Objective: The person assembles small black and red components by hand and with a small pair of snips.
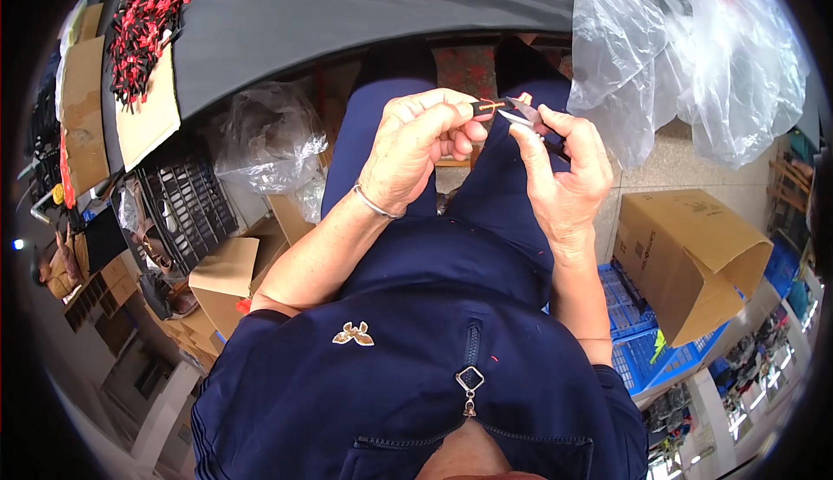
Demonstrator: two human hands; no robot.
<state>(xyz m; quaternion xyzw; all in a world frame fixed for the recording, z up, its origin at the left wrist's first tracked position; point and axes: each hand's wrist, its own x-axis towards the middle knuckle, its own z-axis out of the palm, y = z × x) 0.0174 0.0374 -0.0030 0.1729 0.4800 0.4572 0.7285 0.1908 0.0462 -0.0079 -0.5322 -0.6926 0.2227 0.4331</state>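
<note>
Over my lap, my left hand (pixel 408 146) is closed, pinching a small black fabric tab (pixel 482 109) with red-orange trim between thumb and forefinger. My right hand (pixel 568 168) grips a pair of small silver thread snips (pixel 522 116). Their pointed blades face left and reach the tab's trimmed end; whether they touch it I cannot tell. A bit of red shows just behind the blades. The part of the snips inside my right palm is hidden.
Ahead stretches a black-covered table (pixel 286 20). On its left, a heap of black and red tabs (pixel 154 29) lies on cardboard (pixel 149 133). Clear plastic bags (pixel 625 64) hang at right, above a cardboard box (pixel 668 254) and blue crate (pixel 629 298). A black crate (pixel 186 207) stands left.
</note>
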